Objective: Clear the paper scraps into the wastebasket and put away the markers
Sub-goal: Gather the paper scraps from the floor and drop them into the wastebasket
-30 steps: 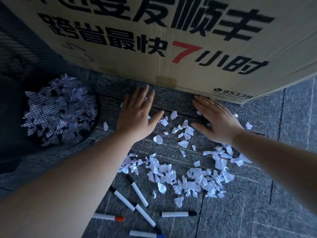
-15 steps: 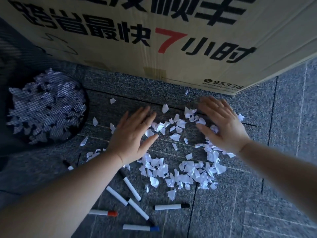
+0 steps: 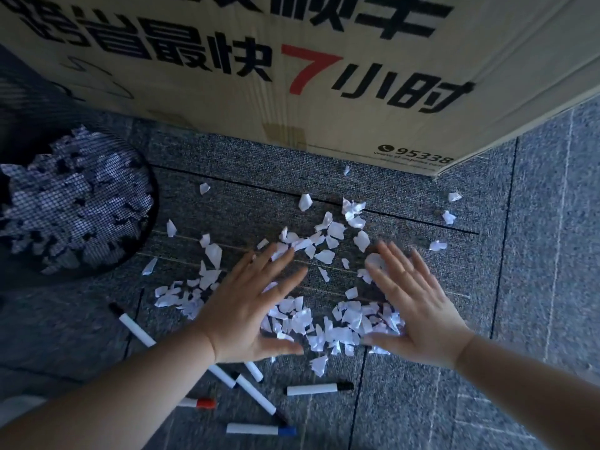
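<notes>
Head view, one entry per item.

Paper scraps (image 3: pixel 328 323): small torn white pieces, loose on grey carpet tile (image 3: pixel 535 287). Thickest heap lies between the two hands; thinner scatter runs up toward the cardboard box (image 3: pixel 292 76), with outliers near its lower right corner and a few toward the wastebasket. Judged very light, limp and flat-lying; likely to cling to the carpet pile, flutter off an open palm and slip through spread fingers. Best handled by raking into one mound, then scooping from both sides with palms cupped under it. Single pieces would need a pinch.

Left hand (image 3: pixel 250 306): palm down on the carpet, fingers splayed wide, holding nothing, at the left edge of the heap.

Right hand (image 3: pixel 412 306): palm down, fingers spread and slightly blurred, empty, at the heap's right edge.

Wire-mesh wastebasket (image 3: pixel 65 203): at left, near the scatter's fringe, already holding many scraps visible through the mesh.

Markers, white barrels: black-capped (image 3: pixel 319 388), red-capped (image 3: pixel 198 403), blue-capped (image 3: pixel 261 429), a long one (image 3: pixel 256 397) and another (image 3: pixel 134 329) partly under the left forearm. All lie on the carpet below the heap. Judged rigid, smooth and prone to rolling; grip mid-barrel, several gathered parallel.
</notes>
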The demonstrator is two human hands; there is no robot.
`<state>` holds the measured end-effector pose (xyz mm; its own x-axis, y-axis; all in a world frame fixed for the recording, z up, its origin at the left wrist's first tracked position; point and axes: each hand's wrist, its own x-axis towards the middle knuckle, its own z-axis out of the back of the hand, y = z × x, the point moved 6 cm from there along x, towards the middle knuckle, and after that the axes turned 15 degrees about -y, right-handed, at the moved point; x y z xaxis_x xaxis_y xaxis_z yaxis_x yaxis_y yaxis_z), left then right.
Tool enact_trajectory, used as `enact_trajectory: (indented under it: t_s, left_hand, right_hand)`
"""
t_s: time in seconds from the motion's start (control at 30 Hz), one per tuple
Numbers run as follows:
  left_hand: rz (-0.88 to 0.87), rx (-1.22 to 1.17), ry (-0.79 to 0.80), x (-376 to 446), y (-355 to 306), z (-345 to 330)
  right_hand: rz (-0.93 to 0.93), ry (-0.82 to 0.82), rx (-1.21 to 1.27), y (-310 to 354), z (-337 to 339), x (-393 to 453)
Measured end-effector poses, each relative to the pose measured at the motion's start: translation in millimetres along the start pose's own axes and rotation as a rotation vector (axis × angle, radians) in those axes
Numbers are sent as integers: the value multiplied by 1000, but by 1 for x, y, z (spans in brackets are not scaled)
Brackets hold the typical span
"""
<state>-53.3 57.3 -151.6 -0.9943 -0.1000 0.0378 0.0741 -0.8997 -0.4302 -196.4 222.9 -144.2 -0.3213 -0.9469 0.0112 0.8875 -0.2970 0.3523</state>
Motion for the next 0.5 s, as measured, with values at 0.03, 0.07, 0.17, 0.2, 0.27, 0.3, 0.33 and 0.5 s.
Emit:
enact_trajectory:
  t_s: [0.03, 0.07, 0.17, 0.2, 0.27, 0.3, 0.33, 0.5]
  left_hand:
    - [-21, 27, 19, -3, 0, -3]
    - [-26, 54, 32, -5, 2, -6]
    - [5, 102, 34, 3, 6, -14]
    - [12, 112, 30, 7, 6, -16]
    - [8, 134, 19, 14, 4, -17]
    - [5, 144, 2, 18, 2, -17]
    - [8, 153, -20, 22, 2, -16]
    - [52, 235, -143, 38, 7, -6]
  right_hand:
    - [46, 32, -37, 2, -6, -6]
    - [79, 53, -69, 3, -11, -9]
    - [88, 29, -128, 3, -19, 2]
    - [82, 18, -137, 4, -20, 7]
    - [72, 5, -148, 5, -21, 15]
    - [68, -2, -151, 5, -22, 18]
    - [61, -12, -155, 5, -22, 22]
    - [6, -100, -192, -3, -16, 54]
